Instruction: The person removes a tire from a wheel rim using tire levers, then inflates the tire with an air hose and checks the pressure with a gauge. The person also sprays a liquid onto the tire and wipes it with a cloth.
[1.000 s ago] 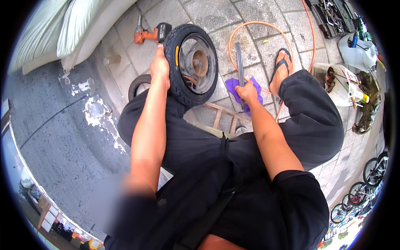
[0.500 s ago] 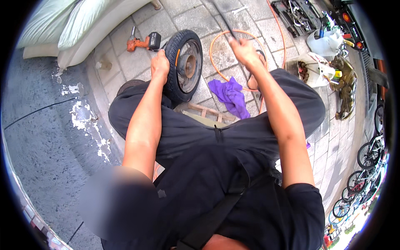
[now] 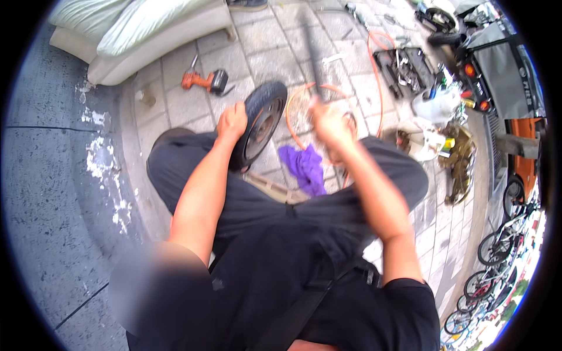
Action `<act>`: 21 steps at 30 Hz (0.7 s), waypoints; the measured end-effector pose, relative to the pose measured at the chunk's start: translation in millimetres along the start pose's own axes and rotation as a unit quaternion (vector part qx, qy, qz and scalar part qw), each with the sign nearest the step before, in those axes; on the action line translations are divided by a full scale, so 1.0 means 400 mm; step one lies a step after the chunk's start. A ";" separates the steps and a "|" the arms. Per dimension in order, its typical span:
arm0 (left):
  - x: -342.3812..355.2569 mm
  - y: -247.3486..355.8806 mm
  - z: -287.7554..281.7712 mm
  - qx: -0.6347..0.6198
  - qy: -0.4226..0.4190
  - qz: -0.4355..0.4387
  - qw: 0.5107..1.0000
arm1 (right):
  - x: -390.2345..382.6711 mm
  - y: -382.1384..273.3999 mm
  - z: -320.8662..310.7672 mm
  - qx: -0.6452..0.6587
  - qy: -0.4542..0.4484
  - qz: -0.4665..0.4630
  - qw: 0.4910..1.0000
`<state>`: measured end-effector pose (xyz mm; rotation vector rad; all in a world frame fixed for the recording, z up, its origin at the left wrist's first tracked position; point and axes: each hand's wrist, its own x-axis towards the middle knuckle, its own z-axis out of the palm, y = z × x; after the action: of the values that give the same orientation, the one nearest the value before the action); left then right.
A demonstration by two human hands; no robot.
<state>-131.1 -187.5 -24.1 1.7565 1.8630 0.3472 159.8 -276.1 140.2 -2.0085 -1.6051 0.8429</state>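
A small wheel with a black tyre [image 3: 268, 95] stands on edge between my knees, leaning to the right. Its metal rim [image 3: 263, 126] faces right. My left hand [image 3: 233, 121] is closed on the tyre's left side. In my right hand [image 3: 332, 125] is the lower end of a long dark bar [image 3: 314, 58] that points up and away; motion smears both. The bar stays apart from the wheel. A purple cloth [image 3: 304, 168] lies on the paving just right of the wheel, below my right hand.
An orange cordless impact driver [image 3: 202, 81] lies beyond the wheel, left of it. An orange hose [image 3: 374, 76] loops over the paving. At the right are an open tool case [image 3: 404, 69], white containers [image 3: 436, 105] and a vehicle [image 3: 503, 64]. A pale couch [image 3: 164, 35] stands far left.
The whole view has shifted. My right hand with the bar has come closer to the wheel. The wheel now leans more to the right, my left hand still on it.
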 end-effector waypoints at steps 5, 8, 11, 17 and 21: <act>-0.044 0.085 -0.059 -0.030 -0.006 -0.073 0.997 | 0.118 -0.133 -0.288 0.360 0.208 -0.097 0.904; -0.036 0.081 -0.052 -0.037 -0.004 -0.063 0.997 | 0.128 -0.092 -0.149 0.380 0.299 -0.105 0.869; -0.084 0.237 -0.027 -0.070 -0.069 0.013 0.995 | 0.118 0.449 0.279 0.034 0.130 0.039 0.990; -0.091 0.187 -0.145 -0.029 -0.075 -0.019 0.997 | -0.067 0.142 0.101 0.383 -0.085 0.293 0.872; -0.095 0.256 -0.111 -0.088 -0.059 -0.046 0.993 | -0.141 0.213 0.082 0.287 0.008 0.256 0.923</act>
<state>-70.3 -205.1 75.3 1.5348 1.7666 0.3539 189.4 -352.1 70.6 -1.9781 -0.6783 1.2956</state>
